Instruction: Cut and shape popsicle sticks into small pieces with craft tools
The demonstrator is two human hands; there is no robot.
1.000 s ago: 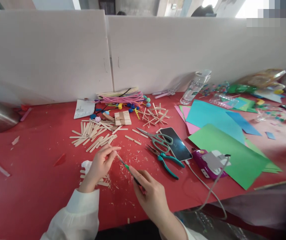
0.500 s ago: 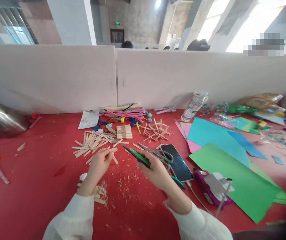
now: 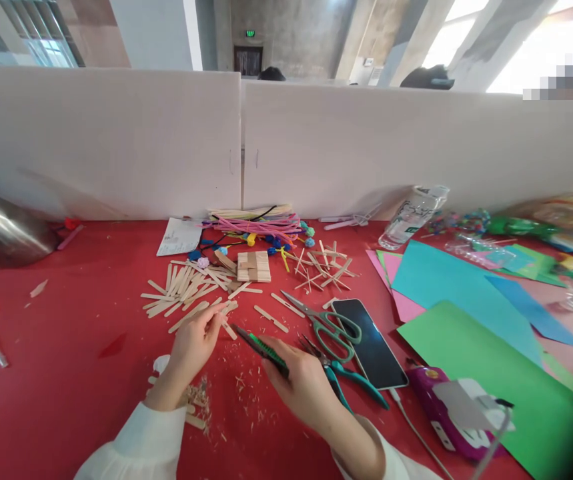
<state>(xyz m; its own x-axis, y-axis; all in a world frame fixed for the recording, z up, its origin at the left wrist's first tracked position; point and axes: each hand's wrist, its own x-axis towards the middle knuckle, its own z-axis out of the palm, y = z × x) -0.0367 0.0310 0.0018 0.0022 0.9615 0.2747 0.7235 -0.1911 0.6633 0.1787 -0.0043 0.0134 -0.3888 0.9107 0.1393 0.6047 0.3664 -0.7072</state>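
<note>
My left hand [image 3: 197, 341] is closed, thumb and fingers pinching a wooden craft stick [image 3: 229, 330] whose end sticks out to the right. In my right hand [image 3: 302, 381] is a green and black utility knife [image 3: 262, 349], its blade pointing up and left near that stick, apparently just apart from it. Wood shavings [image 3: 246, 393] are scattered on the red table between my forearms. Beyond my left hand lies a heap of craft sticks [image 3: 185, 283]. A loose notched stick [image 3: 271, 319] rests in front of the knife.
Right of my right hand lie scissors [image 3: 333, 330], teal-handled pliers [image 3: 356, 381], a phone [image 3: 371, 343] and a purple device [image 3: 436, 400] with a cable. Farther back are a stick bundle [image 3: 255, 267], pipe cleaners [image 3: 256, 223], a bottle [image 3: 411, 217] and coloured paper [image 3: 466, 293]. A white partition [image 3: 116, 147] stands behind.
My right hand with the knife has drawn down and slightly left, uncovering the scissors and pliers. My left hand keeps its pinch on the stick. The view has shifted a little.
</note>
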